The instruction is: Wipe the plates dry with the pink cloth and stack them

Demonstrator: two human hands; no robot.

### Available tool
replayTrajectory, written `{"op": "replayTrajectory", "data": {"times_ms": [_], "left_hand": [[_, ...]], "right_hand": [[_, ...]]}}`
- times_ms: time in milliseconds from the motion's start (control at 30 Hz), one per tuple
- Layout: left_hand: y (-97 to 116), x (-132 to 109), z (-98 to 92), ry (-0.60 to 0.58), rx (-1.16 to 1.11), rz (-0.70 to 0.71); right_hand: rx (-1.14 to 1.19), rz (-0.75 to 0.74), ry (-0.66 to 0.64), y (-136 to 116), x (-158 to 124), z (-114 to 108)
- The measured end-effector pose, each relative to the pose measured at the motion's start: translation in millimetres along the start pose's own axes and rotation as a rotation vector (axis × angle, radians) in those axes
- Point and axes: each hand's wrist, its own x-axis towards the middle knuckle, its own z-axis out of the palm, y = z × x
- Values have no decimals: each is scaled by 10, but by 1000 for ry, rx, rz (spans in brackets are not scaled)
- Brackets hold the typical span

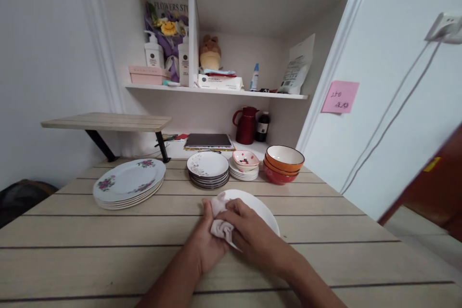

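Here the left hand (pixel 206 243) and right hand (pixel 254 238) both clutch a bunched pink cloth (pixel 219 224) between them, on the left rim of the white plate (pixel 266 212) near the front edge of the table (pixel 108 250); the left maybe pinches the rim too.

Light wood-slat table (pixel 90 250), seen from the near edge. White plate (pixel 262 211) sits approx. mid-table toward 6 o'clock. Along the far side: stack of big flowered plates (pixel 129 183) at 10 o'clock; stack of smaller dark-rimmed plates (pixel 208 169) at 12; just beside it at 1, a low stack of small white plates (pixel 244 174) w/ a pink dish (pixel 245 159) on top; stacked orange and red bowls (pixel 284 163) touching those, at 2.
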Motion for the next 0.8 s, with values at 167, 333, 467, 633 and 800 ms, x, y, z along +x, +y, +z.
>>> {"op": "replayTrajectory", "data": {"times_ms": [167, 333, 467, 633, 800], "left_hand": [[-36, 81, -1, 97, 35, 41], [-22, 93, 8, 176, 57, 10], [-15, 75, -8, 184, 98, 3], [0, 57, -31, 2, 42, -18], [0, 61, -28, -35, 23, 8]], "right_hand": [[-239, 171, -30, 261, 146, -31], [-350, 409, 2, 417, 69, -215], [-331, 438, -15, 370, -76, -262], [-133, 222, -60, 197, -115, -182], [-77, 39, 11, 151, 108, 0]]}}
